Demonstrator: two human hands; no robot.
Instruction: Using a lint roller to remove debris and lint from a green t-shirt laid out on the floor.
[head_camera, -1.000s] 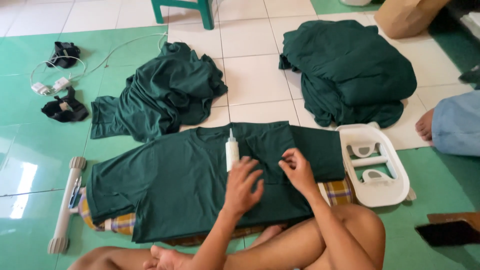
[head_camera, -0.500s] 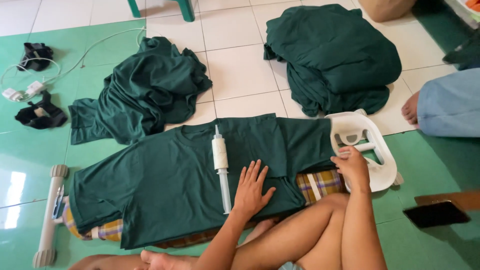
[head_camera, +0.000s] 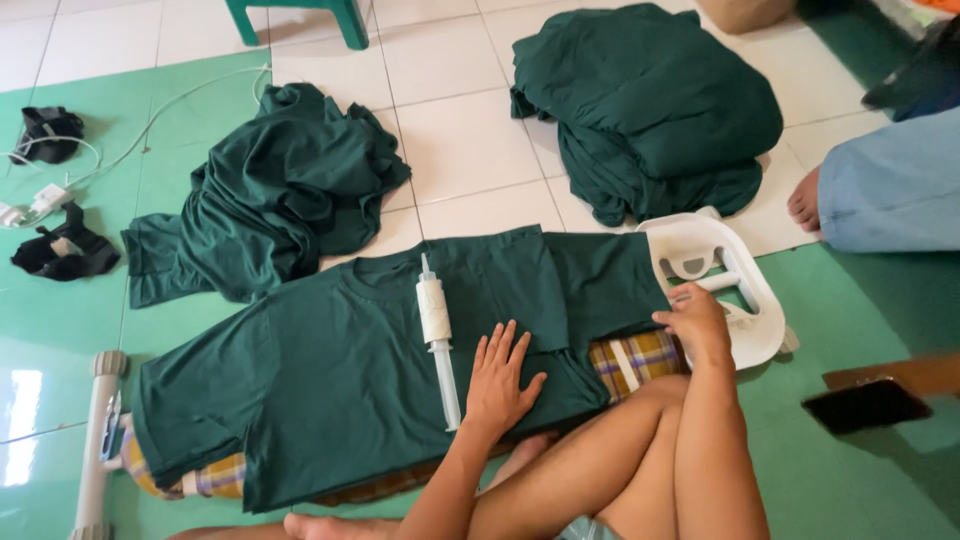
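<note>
Green shirt (head_camera: 330, 380) spread flat on padded board, white syringe-like tool (head_camera: 437, 335) lying on it; left hand (head_camera: 500, 375) at tool's 3 o'clock, open, palm pressing cloth; right hand (head_camera: 697, 320) at shirt's 3 o'clock, fingers curled on folded sleeve edge; step judged: sleeve fold; next calls for smoothing

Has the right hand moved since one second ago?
Yes. The right hand went rightward, off the dark green shirt, to the white plastic tray.
</note>
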